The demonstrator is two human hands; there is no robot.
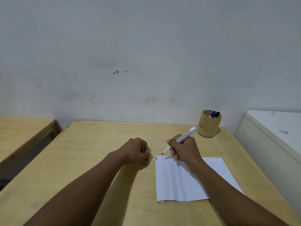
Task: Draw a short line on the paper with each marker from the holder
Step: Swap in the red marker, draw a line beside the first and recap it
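Note:
A white sheet of paper (pixel 179 181) lies on the wooden table, with a short dark mark at its far left corner. My right hand (pixel 184 149) grips an uncapped white marker (pixel 182 139); its red tip hovers just above the paper's far left corner. My left hand (pixel 137 150) rests closed on the table just left of the paper, and a bit of red shows under its fingers, probably the marker's cap. A round wooden holder (pixel 209 126) stands at the far right of the table with a blue and a black marker (pixel 214 114) in it.
The wall runs right behind the table (pixel 81 160). A second wooden table (pixel 21 134) stands to the left across a gap. A white cabinet or appliance (pixel 273 136) stands close to the right edge.

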